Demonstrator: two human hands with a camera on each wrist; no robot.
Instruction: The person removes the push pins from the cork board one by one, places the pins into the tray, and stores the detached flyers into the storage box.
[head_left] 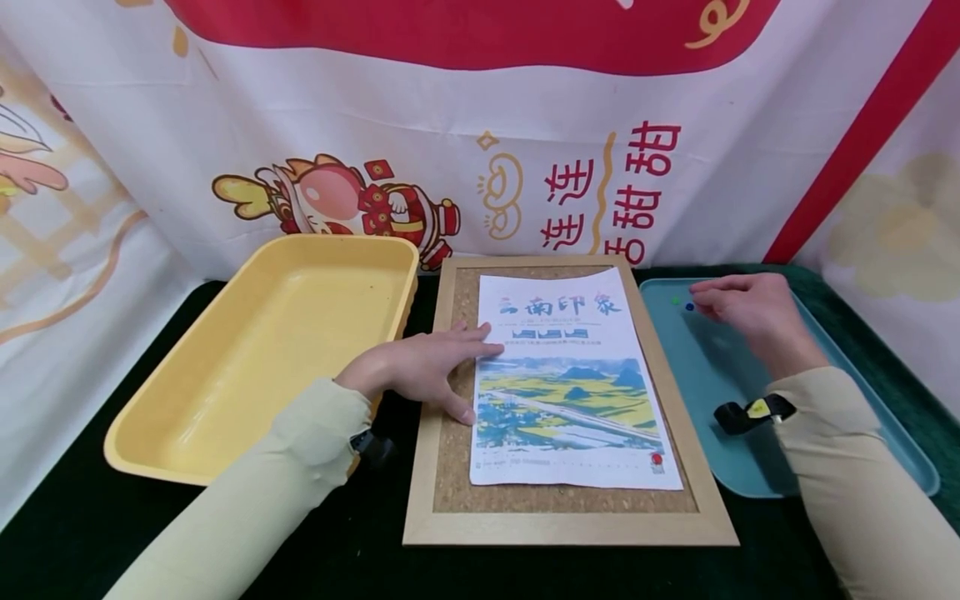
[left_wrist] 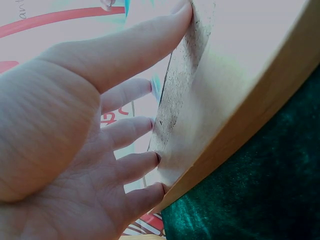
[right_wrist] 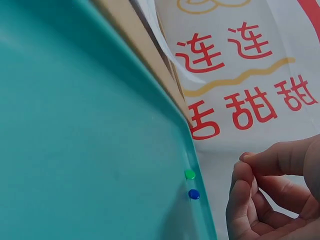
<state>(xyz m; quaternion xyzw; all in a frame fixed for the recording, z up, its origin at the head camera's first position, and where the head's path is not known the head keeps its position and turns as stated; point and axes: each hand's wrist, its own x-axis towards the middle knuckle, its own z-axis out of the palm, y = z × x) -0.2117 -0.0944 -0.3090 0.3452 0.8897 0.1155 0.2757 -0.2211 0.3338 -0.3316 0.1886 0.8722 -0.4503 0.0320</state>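
A printed poster sheet with a landscape picture lies on a wood-framed cork board. My left hand rests at the sheet's left edge, fingers spread, with fingertips on the paper and the thumb by the cork. In the left wrist view, the left hand reaches over the frame. Above the blue-green tray, my right hand has thumb and fingertips brought together; whether something small sits between them is hidden. Near it in the tray lie a green pushpin and a blue pushpin.
A deep yellow tray stands to the left of the board. Dark green cloth covers the table. Behind hangs a white printed curtain with red lettering. Black wrist cameras sit on both sleeves.
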